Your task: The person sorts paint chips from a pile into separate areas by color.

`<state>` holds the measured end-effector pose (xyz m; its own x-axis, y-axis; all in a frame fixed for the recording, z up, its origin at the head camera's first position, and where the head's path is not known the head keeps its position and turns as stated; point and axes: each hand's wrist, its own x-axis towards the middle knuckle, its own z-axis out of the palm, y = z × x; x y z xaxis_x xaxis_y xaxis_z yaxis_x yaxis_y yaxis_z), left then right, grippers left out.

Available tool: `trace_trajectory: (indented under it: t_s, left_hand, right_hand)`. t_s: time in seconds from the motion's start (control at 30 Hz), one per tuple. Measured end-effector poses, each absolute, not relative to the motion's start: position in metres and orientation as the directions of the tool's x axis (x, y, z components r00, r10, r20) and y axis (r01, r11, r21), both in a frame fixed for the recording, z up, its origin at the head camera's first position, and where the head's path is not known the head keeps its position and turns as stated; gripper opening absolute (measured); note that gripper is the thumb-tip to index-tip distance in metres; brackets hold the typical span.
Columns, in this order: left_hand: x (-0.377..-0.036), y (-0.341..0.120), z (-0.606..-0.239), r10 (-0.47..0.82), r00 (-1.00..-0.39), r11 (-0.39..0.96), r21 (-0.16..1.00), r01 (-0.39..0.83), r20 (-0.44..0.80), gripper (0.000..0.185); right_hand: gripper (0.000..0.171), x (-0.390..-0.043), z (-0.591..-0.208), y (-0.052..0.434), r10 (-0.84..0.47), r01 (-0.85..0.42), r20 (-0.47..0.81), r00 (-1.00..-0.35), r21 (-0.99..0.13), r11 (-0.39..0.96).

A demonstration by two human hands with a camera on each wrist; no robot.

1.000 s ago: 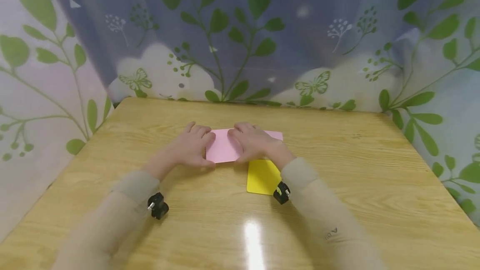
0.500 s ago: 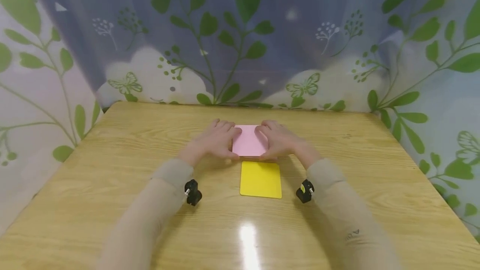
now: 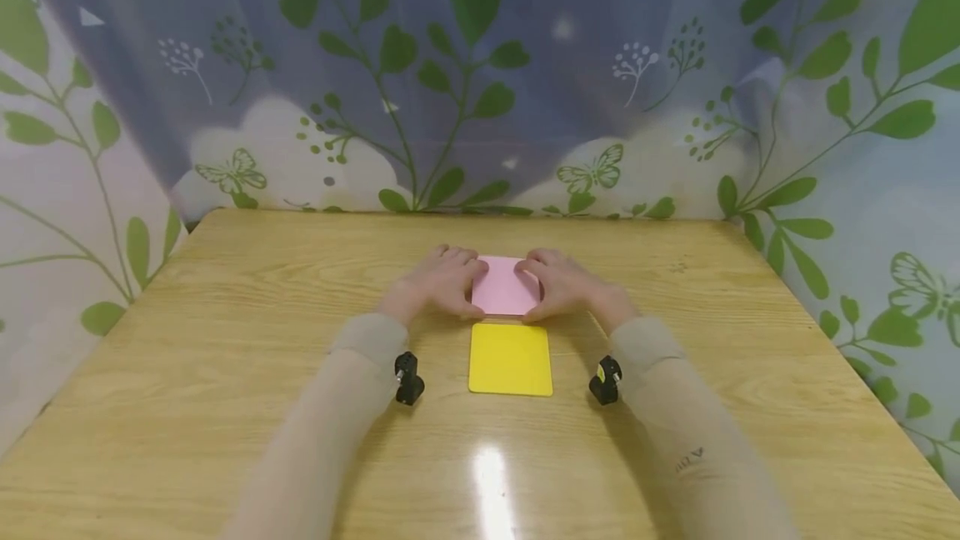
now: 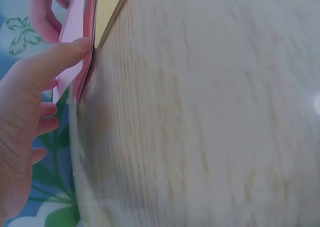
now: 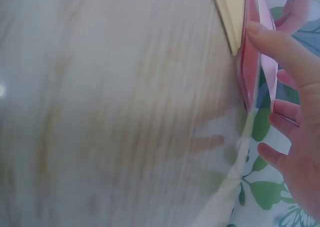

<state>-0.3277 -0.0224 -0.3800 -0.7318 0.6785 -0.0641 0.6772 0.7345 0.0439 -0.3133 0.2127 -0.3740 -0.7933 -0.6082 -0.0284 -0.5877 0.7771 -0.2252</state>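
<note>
Pink square sheets (image 3: 506, 286) lie one over another near the middle of the table in the head view. My left hand (image 3: 446, 283) pinches their left edge, thumb near and fingers on the far side. On the opposite edge, my right hand (image 3: 566, 286) grips in the same way. Both wrist views show a light pink upper layer, lifted apart from darker pink layers (image 5: 249, 69) at the thumbs. Just in front of the pink sheets rests a yellow square stack (image 3: 510, 359) with rounded corners; its layered edge appears in the left wrist view.
The wooden table (image 3: 262, 407) carries a bright light reflection near the front. A leaf-patterned curtain (image 3: 465, 65) hangs along the back and both sides. A small black device (image 3: 408, 379) is worn at each wrist.
The right-hand pink sheet, earlier sticking out to the right, now lines up with the other. My left hand has come closer to the right one, uncovering the whole yellow square.
</note>
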Motion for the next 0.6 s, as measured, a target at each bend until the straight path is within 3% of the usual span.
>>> trace_trajectory:
  t_s: [0.23,0.43,0.6]
  left_hand:
    - [-0.329,-0.016,-0.383,0.675,-0.732,0.737,0.025,0.676,-0.092,0.075]
    - [-0.330,-0.017,-0.390,0.680,-0.726,0.733,0.078,0.675,-0.105,0.078]
    - [-0.334,-0.041,-0.391,0.670,-0.741,0.740,0.117,0.663,-0.035,0.078]
  right_hand:
    - [0.080,-0.316,-0.378,0.217,-0.588,-0.554,-0.114,-0.801,-0.232,0.799]
    - [0.080,-0.317,-0.381,0.220,-0.589,-0.541,-0.166,-0.791,-0.259,0.800]
    - [0.074,-0.315,-0.379,0.232,-0.573,-0.517,-0.087,-0.815,-0.340,0.786]
